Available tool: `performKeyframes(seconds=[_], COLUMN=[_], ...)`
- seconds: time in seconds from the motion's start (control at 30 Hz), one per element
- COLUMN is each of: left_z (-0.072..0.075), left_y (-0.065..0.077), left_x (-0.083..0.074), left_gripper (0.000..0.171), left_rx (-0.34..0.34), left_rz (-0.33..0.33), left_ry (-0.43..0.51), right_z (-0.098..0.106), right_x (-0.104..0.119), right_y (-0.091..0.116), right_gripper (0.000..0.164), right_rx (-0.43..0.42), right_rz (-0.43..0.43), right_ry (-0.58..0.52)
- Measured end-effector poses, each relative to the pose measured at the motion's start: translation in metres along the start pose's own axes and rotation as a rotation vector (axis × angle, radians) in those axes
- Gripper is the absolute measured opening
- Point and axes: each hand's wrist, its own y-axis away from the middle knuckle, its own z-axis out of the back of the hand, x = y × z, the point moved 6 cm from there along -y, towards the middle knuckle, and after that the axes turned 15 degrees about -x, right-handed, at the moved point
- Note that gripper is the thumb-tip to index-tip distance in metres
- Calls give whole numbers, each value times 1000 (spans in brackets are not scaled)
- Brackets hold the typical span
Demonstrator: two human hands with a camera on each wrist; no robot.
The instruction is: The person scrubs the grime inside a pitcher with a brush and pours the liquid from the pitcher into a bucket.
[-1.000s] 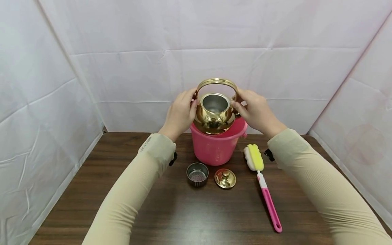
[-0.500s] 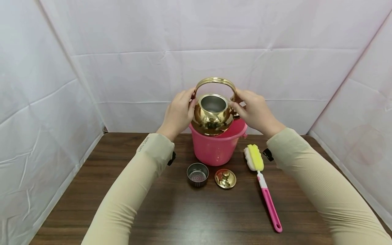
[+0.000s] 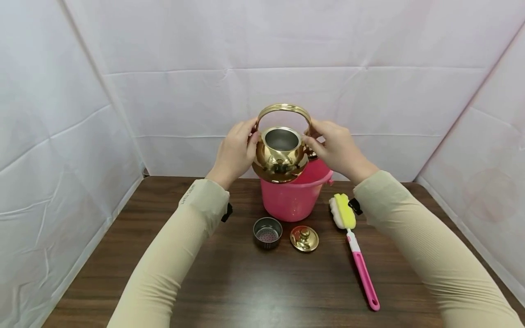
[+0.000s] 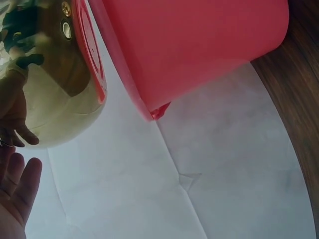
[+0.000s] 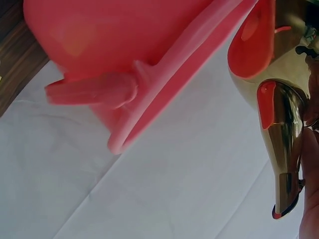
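In the head view a shiny gold kettle (image 3: 280,167) without its lid is held above a pink bucket (image 3: 289,200), its round mouth facing me. My left hand (image 3: 234,151) grips the left side of the kettle where the arched handle meets the body. On the other side my right hand (image 3: 337,148) pinches the handle's right end, thumb near the mouth's rim. The right wrist view shows the kettle's spout (image 5: 283,149) beside that hand. In the left wrist view the kettle's body (image 4: 65,104) hangs apart from the bucket's rim (image 4: 122,59).
On the brown table (image 3: 262,287) in front of the bucket stand a dark metal strainer cup (image 3: 267,233) and a gold lid (image 3: 304,238). A long brush (image 3: 361,266) with a yellow and white sponge head lies to the right. White cloth (image 3: 287,45) encloses the back and sides.
Both hands have carried the kettle a little to the left over the bucket. The head view has shifted slightly; the strainer cup, lid and brush stay where they were.
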Motion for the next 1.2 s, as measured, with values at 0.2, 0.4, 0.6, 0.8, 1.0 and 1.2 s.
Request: performKeyframes(seconds=[0.2, 0.4, 0.6, 0.8, 1.0, 1.2], left_z=[8, 18, 30, 43, 59, 72], left_y=[1, 3, 7, 15, 22, 29], left_x=[6, 11, 17, 24, 31, 38], left_gripper=[32, 29, 29, 28, 25, 23], left_rx=[-19, -60, -76, -86, -146, -159], left_rz=[30, 29, 43, 67, 54, 72], left_ry=[21, 43, 48, 36, 47, 45], right_z=[-6, -13, -24, -34, -44, -54], right_x=[5, 11, 21, 34, 49, 60], right_y=[-4, -7, -9, -10, -13, -14], right_gripper=[17, 17, 12, 9, 8, 8], right_rx=[0, 8, 33, 52, 36, 61], right_rz=[18, 5, -23, -22, 26, 28], right_ry=[-12, -24, -84, -131, -148, -194])
